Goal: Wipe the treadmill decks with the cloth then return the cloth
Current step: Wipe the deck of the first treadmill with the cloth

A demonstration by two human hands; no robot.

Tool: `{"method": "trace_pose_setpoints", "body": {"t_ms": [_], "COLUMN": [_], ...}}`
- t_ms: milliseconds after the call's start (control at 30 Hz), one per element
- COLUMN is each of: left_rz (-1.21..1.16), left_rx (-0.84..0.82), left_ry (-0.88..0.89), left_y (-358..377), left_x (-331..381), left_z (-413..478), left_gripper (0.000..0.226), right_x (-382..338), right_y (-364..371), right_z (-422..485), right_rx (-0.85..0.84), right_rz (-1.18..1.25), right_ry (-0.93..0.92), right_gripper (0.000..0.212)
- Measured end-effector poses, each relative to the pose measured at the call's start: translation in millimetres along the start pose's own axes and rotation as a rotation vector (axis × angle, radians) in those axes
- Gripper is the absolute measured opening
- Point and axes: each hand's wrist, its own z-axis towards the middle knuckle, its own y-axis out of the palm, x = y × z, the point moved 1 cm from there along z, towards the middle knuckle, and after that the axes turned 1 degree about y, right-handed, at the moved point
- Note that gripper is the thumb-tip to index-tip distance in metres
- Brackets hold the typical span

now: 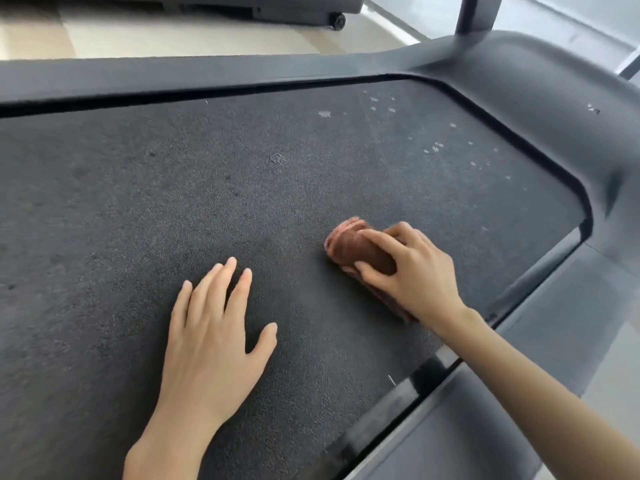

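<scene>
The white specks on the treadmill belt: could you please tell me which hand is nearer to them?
Right. The right hand, gripping the brown cloth, is on the belt just short of the white specks; the left hand rests flat farther left and nearer the camera.

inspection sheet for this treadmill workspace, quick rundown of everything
surface: dark textured belt, a few darker spots near its middle
job's things: brown cloth, rolled up, lying on the belt
clutter: white specks on the belt beyond the cloth, toward the far right corner
grippers: left hand rests flat on the belt, fingers straight, holding nothing; right hand grips the cloth
cables: nothing seen
surroundings: grey rail along the belt's far edge; post rising at top right; second treadmill on the pale floor behind
</scene>
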Motion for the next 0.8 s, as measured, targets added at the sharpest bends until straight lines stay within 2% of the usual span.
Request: {"method": "trace_pose_setpoints", "body": {"t_ms": [133,200,267,333,433,500,567,633,800], "left_rz": [0.001,0.001,0.007,0.006,-0.003,-0.010,-0.024,-0.031,-0.065], "left_rx": [-0.002,-0.002,-0.007,-0.006,-0.008,-0.008,-0.003,0.007,0.034], "left_ry": [-0.003,-0.009,-0.006,-0.001,0.007,0.014,0.018,0.019,-0.009], "left_y": [1,1,1,1,1,1,1,1,-1], "left_x": [-1,0,1,1,1,0,-1,0,5], "left_z": [0,0,1,2,1,1,0,-3,-4], "left_gripper": [0.077,0.074,0.076,0.079,0.080,0.080,0.079,0.078,0.069], "right_x": [44,37,13,-21,-57,-57,-34,0,78], "right_y": [6,10,13,12,3,-4,-11,-19,-26], "right_z": [41,51,44,21,-22,-46,-61,-62,-26], "right_rx": [-0.035,-0.048,-0.044,-0.016,0.061,0.030,-0.003,0.004,-0.062], "right_rz": [-0.107,-0.123,-0.134,-0.125,0.010,0.103,0.119,0.066,-0.081], "right_ry": [0.356,0.401,0.326,0.174,-0.059,-0.201,-0.232,-0.102,0.474], "right_gripper": [0.045,0.046,0.046,0.045,0.042,0.042,0.042,0.042,0.044]}}
